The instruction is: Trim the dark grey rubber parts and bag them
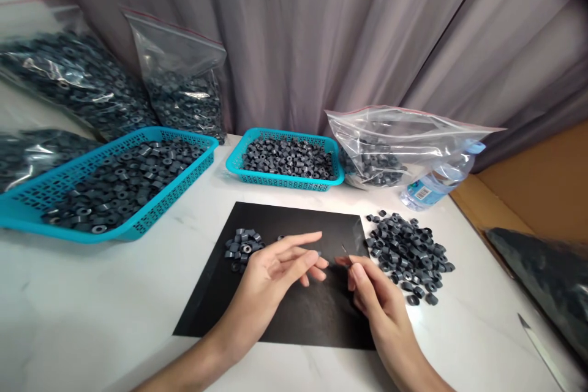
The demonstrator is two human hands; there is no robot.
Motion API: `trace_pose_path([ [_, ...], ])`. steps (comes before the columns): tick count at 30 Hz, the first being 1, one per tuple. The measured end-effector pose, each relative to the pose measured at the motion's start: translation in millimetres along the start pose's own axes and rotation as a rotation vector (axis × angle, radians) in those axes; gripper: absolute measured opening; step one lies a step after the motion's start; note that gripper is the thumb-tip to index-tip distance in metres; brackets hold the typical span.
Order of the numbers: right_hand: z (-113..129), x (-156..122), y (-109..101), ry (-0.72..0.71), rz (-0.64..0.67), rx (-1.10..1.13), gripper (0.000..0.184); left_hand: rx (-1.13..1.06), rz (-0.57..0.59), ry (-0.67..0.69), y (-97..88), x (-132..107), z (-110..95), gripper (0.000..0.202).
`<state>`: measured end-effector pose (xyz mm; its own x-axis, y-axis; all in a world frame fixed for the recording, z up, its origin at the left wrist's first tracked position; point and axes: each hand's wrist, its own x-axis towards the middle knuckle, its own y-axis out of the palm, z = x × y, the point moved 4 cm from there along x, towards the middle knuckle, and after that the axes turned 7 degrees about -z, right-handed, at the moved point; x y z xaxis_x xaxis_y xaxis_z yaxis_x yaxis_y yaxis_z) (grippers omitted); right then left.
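My left hand (280, 263) is over the black mat (316, 318), index finger stretched out. Its thumb and middle finger come together around a small grey ring, of which only a sliver shows at the thumb tip. To the right, my right hand (379, 297) is closed, pinching a thin, pointed metal blade (344, 250) whose tip points up and left; the rest is hidden by the fingers. The hands are apart. A small pile of grey rings (243, 248) lies on the mat beyond my left wrist. A larger pile of grey rings (411, 254) spreads beside my right hand.
Two blue baskets, left (169, 196) and middle (285, 182), hold many grey rings. Filled zip bags (184, 92) stand at the back left. An open zip bag (381, 153) and a water bottle (436, 184) are at the back right. A pointed blade (542, 352) lies near the right edge.
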<state>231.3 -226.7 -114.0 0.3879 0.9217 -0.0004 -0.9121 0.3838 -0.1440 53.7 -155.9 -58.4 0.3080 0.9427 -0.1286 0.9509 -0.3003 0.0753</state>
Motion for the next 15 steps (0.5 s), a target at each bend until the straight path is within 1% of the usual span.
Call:
trace_pose_path([
  [3,-1.0,0.5,0.8,-0.005,0.008,-0.002,0.045,-0.028,-0.005,-0.007,1.7,-0.4,-0.8,0.022],
  [6,-0.3,0.7,1.8,-0.019,0.010,-0.009,0.044,-0.069,-0.027,-0.072,3.1,-1.9,1.8,0.027],
  [10,5.3,1.1,2.7,-0.057,0.000,-0.027,0.046,-0.190,-0.061,-0.170,4.5,-3.7,5.0,0.036],
  [15,8.5,1.1,3.2,-0.074,-0.009,-0.039,0.046,-0.192,-0.039,-0.183,6.1,-4.1,4.3,0.033],
])
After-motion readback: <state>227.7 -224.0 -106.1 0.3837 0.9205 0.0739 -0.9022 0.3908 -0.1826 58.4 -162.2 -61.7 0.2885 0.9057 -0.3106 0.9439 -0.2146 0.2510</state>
